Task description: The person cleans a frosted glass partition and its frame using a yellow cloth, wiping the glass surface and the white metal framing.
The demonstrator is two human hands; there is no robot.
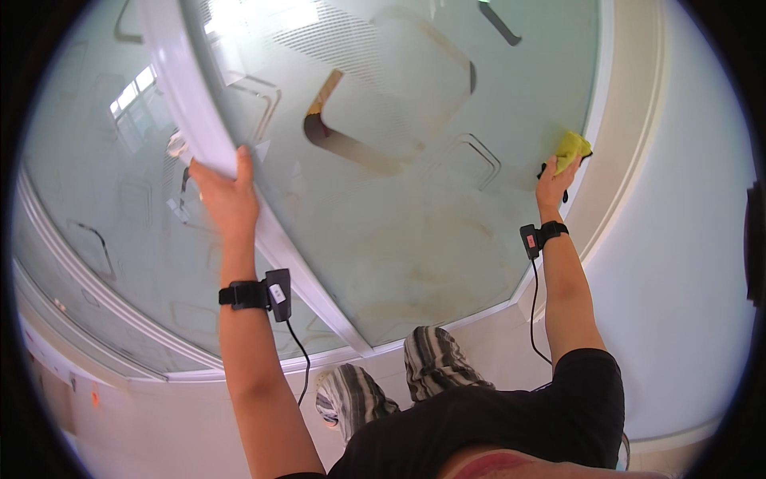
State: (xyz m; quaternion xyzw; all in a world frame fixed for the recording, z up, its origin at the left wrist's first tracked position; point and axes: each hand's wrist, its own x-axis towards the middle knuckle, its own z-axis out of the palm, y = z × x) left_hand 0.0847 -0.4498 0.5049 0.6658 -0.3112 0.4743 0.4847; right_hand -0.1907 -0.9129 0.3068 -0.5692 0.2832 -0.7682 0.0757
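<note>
A yellow-green cloth with a dark edge (pixel 573 152) is in my right hand (pixel 558 179), pressed at the right edge of a frosted glass panel (pixel 383 239) beside its white frame. My left hand (pixel 226 194) grips the white upright of the sliding door frame (pixel 191 102), thumb on one side and fingers on the other. The fingertips of that hand are partly hidden behind the upright. Grey, brown and clear angular patterns mark the glass, and brownish smears show on its lower part.
More framed glass panels (pixel 90 239) stand at the left, with a white bottom track. A pale wall (pixel 682 239) rises at the right. The light floor (pixel 173 425) lies below, around my legs in striped trousers (pixel 359 395). Cabled black devices are strapped to both wrists.
</note>
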